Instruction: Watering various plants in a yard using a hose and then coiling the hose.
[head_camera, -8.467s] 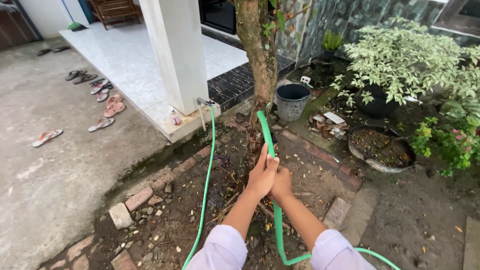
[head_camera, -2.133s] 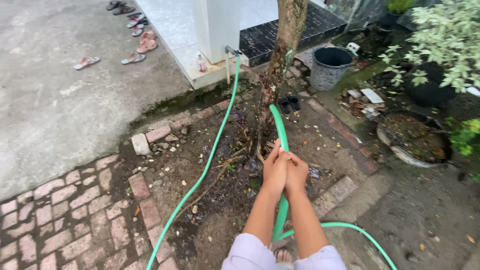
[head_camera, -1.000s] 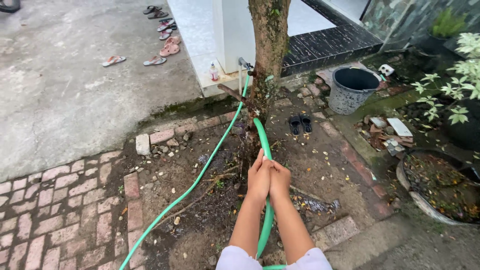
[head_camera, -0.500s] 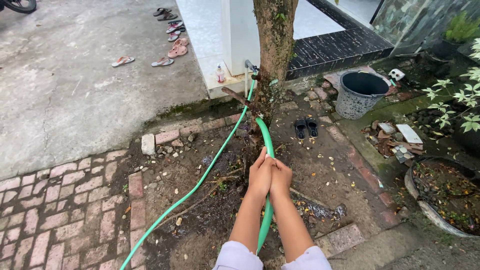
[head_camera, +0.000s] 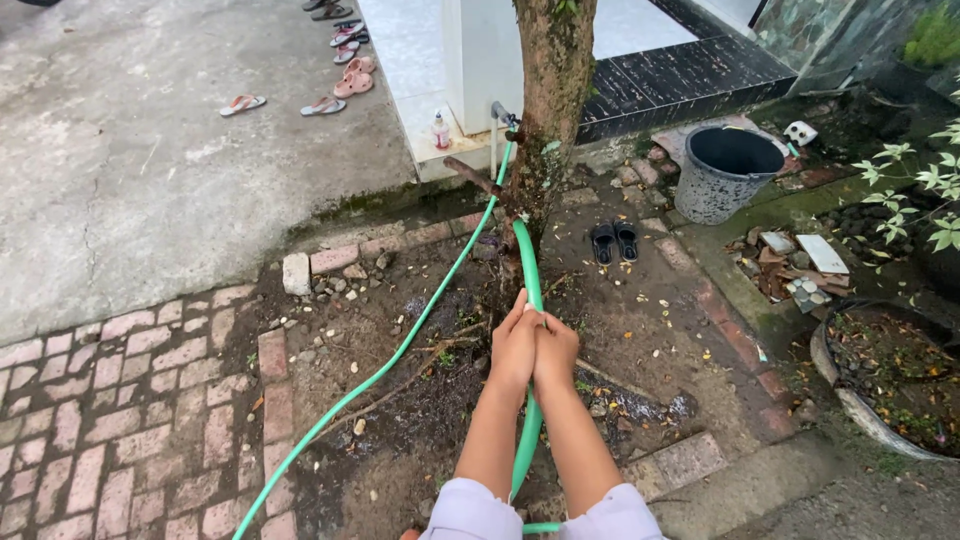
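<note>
Gripped with both hands pressed side by side, left hand (head_camera: 513, 345) and right hand (head_camera: 555, 350) closed together around the green hose (head_camera: 527, 270), just short of the tree trunk (head_camera: 552, 90). Aimed the free end at the foot of that trunk, almost touching the bark; ran the rest back between the forearms and then in a long loop left of the trunk up to the tap (head_camera: 503, 112) right beside it. Could not tell whether water was coming out, though the soil (head_camera: 440, 400) before the trunk looked dark and damp. Judged as the middle of wetting the ground at the roots. For a next move, called for a firm two-handed hold and a slow swing of the hose end across the drier earth to the right of the trunk, kept clear of the black sandals (head_camera: 613, 241) there. Further right of the trunk, a dark bucket (head_camera: 728, 172); left of it, brick paving (head_camera: 120, 400).
</note>
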